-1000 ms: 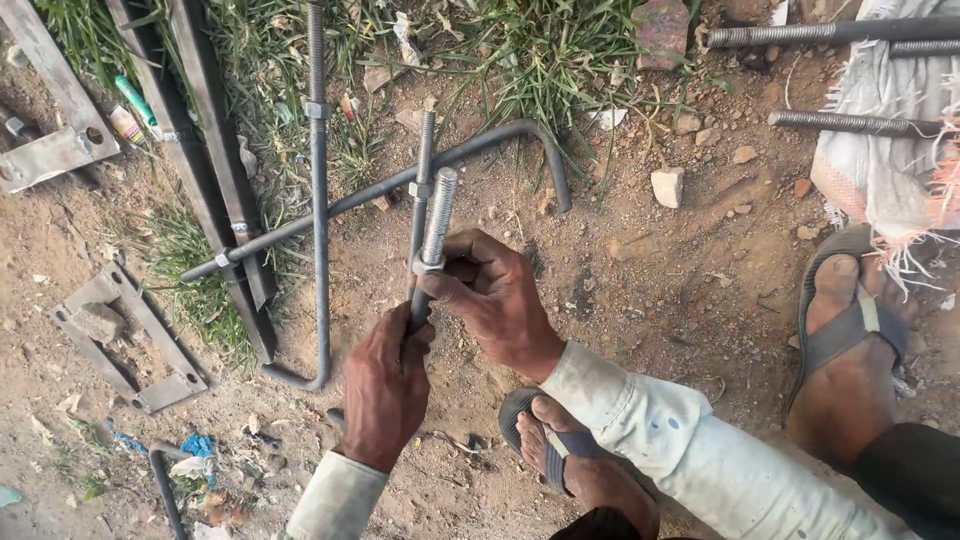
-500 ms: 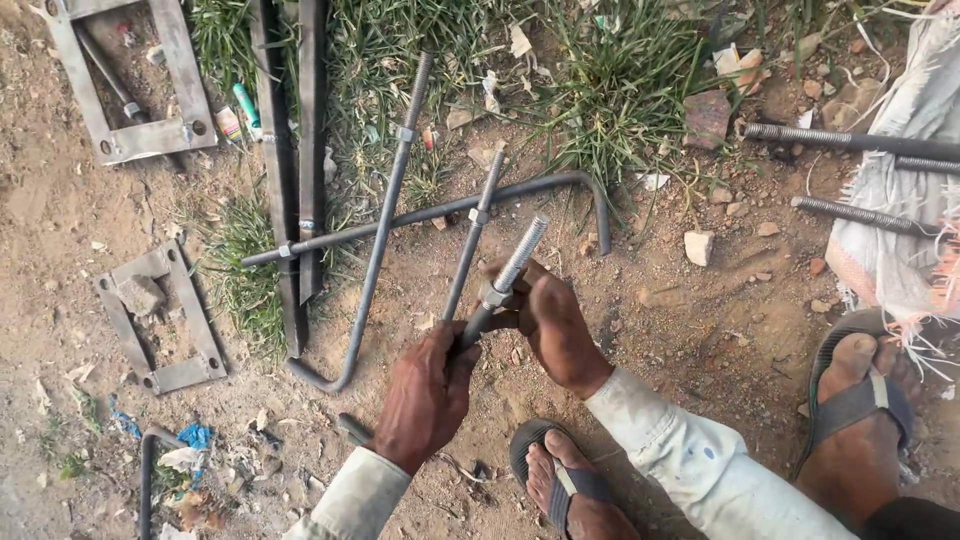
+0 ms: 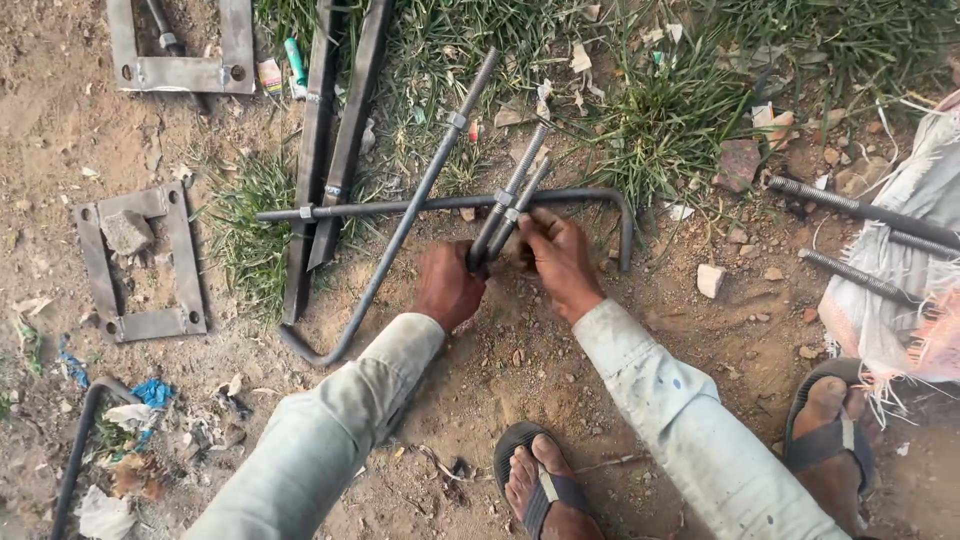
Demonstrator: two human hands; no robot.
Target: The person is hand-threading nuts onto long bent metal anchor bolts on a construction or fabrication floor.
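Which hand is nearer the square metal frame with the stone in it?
Left. The left hand grips the bolt rods' lower end, on the side toward the square frame; the right hand sits beyond the rods, farther away.

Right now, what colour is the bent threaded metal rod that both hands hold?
Dark grey, dull steel: the bent threaded metal rod, best seen in the head view.

Both hands now farther forward, the two gripped rods tilted lower toward the grass.
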